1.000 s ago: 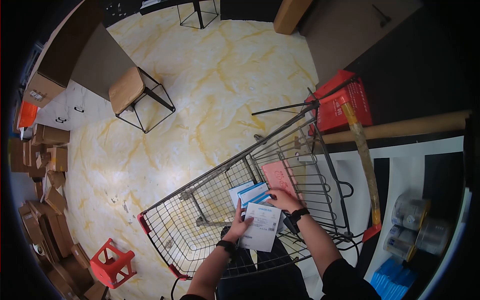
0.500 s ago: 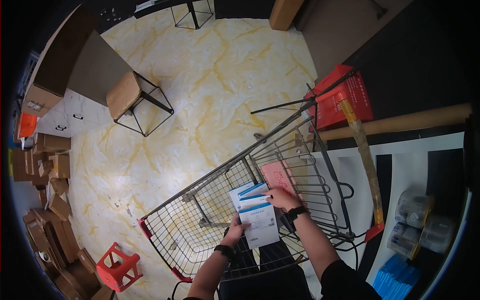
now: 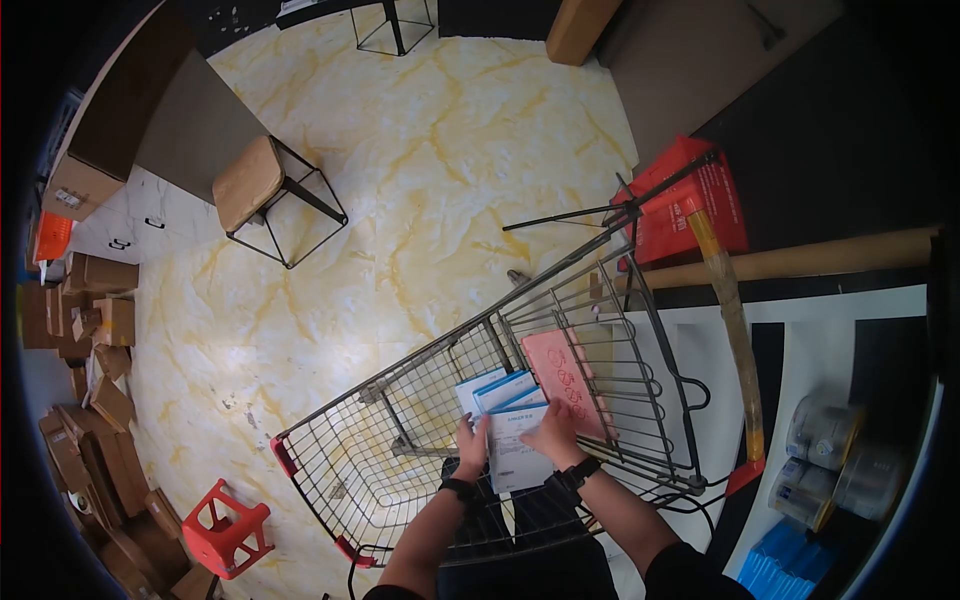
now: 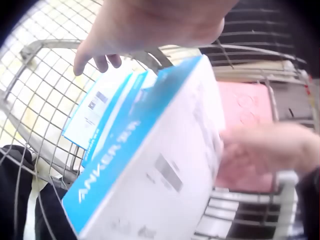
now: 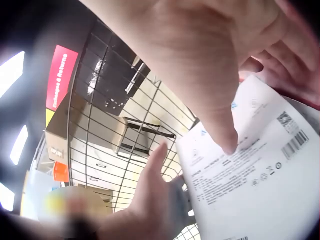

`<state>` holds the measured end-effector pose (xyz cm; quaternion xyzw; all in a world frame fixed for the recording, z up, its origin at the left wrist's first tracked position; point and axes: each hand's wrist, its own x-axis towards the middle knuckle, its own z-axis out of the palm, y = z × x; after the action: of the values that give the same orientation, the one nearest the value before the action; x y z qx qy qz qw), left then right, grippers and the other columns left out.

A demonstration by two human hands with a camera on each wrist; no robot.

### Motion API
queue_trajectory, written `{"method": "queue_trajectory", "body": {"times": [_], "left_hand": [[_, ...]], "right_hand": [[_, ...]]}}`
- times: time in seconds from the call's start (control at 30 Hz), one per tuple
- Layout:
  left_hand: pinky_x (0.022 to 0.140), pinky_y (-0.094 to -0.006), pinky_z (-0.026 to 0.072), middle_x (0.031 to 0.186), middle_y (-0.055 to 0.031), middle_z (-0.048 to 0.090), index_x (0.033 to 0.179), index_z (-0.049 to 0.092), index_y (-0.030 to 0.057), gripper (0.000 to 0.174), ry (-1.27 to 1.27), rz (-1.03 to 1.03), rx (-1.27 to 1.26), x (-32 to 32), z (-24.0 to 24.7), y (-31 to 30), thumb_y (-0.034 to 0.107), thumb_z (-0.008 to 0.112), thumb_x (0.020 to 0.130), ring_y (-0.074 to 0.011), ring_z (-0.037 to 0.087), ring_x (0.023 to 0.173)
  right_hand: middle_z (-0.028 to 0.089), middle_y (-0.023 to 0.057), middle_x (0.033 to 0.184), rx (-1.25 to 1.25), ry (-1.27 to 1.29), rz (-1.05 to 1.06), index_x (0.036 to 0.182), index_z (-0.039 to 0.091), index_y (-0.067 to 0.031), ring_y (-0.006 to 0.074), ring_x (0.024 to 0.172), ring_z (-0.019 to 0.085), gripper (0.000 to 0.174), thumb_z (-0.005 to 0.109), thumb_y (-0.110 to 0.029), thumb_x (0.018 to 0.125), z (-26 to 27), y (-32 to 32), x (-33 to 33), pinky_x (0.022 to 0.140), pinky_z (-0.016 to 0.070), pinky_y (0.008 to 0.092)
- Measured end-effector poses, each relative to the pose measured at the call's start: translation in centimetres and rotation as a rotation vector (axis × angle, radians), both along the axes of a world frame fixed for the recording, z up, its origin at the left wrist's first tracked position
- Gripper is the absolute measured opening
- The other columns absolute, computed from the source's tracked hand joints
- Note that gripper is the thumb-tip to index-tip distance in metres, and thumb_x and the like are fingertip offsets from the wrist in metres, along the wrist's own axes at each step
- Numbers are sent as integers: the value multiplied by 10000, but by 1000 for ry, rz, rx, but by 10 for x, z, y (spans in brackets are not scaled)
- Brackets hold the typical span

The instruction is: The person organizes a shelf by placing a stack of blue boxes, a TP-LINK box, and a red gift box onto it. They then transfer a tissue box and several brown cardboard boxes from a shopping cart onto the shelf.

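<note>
The right hand (image 3: 553, 432) pinches a white box (image 3: 515, 452), thumb on its label. The left hand (image 3: 470, 438) presses straight fingers against its edge, inside the cart (image 3: 340, 470).

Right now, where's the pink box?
Head view, right of centre: the pink box leans inside the wire cart, just right of the blue-and-white boxes, directly beyond the right hand.

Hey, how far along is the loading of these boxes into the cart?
Done: two blue-and-white boxes stand in the cart seat section, next to a pink box. In hand: the left hand and right hand hold a third white box upright against them. Left: it is not yet let go, so seating and releasing it likely remains.
</note>
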<state>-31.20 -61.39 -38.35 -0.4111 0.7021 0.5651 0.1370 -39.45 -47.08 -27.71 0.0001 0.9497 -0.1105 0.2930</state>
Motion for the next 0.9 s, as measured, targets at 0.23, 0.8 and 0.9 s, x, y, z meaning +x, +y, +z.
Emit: {"method": "queue_trajectory", "body": {"times": [0.23, 0.8, 0.9], "left_hand": [[978, -358, 291, 1234, -206, 447, 1239, 400, -38, 718, -67, 137, 250, 13, -68, -33, 563, 340, 850, -302, 419, 1139], [812, -323, 405, 1002, -164, 576, 1094, 516, -55, 608, -13, 461, 550, 18, -103, -3, 494, 434, 844, -235, 542, 900], [778, -330, 410, 971, -153, 580, 1046, 533, -55, 593, 28, 584, 644, 27, -123, -4, 494, 434, 846, -221, 542, 877]], "right_hand": [[542, 260, 1010, -34, -364, 48, 1062, 425, 145, 340, 937, 561, 952, 816, -469, 448, -20, 20, -8, 815, 457, 361], [591, 89, 1040, -699, -416, -221, 1082, 511, -22, 173, 949, 567, 659, 837, -115, 517, -46, 25, 0, 818, 460, 302], [600, 81, 1016, -680, -364, -263, 1074, 513, -25, 168, 941, 567, 651, 840, -124, 520, -67, 32, 8, 815, 461, 308]]}}
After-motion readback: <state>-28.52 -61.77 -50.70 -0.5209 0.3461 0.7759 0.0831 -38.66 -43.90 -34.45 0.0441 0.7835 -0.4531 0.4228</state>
